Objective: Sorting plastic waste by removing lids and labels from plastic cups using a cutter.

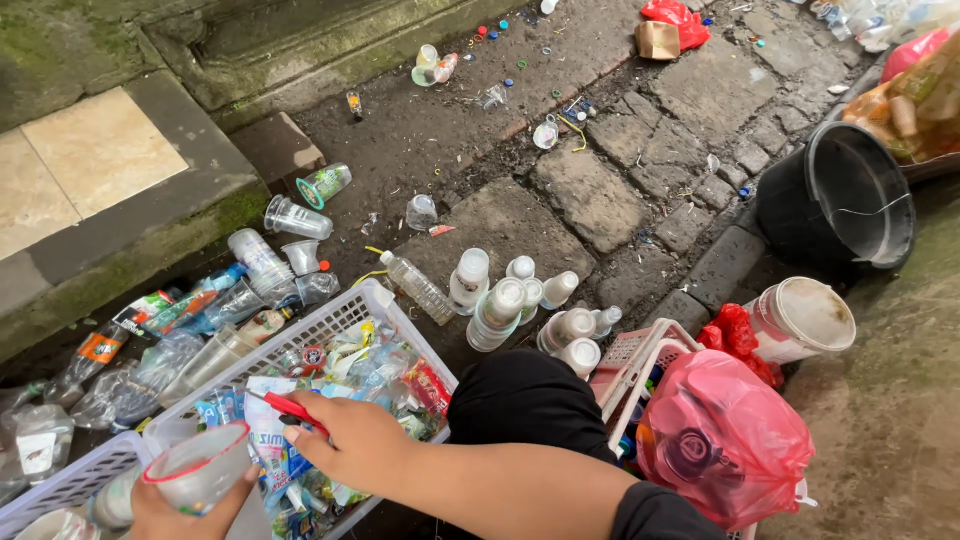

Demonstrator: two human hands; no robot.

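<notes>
Left hand (185, 510) grips a clear, red-rimmed plastic cup (200, 468); right hand (350, 440), beside it, pinches a thin red tool (293, 408) over a white lattice basket (340, 318) of crinkled wrappers.

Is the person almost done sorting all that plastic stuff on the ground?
Not nearly, it seems. Done: a white basket already holds wrappers, and emptied bottles stand grouped on the stones. In hand: the left hand holds a clear cup with a red rim, and the right hand holds a red tool over the basket. Left: loose cups and bottles lie beside the basket, and caps dot the paving.
</notes>
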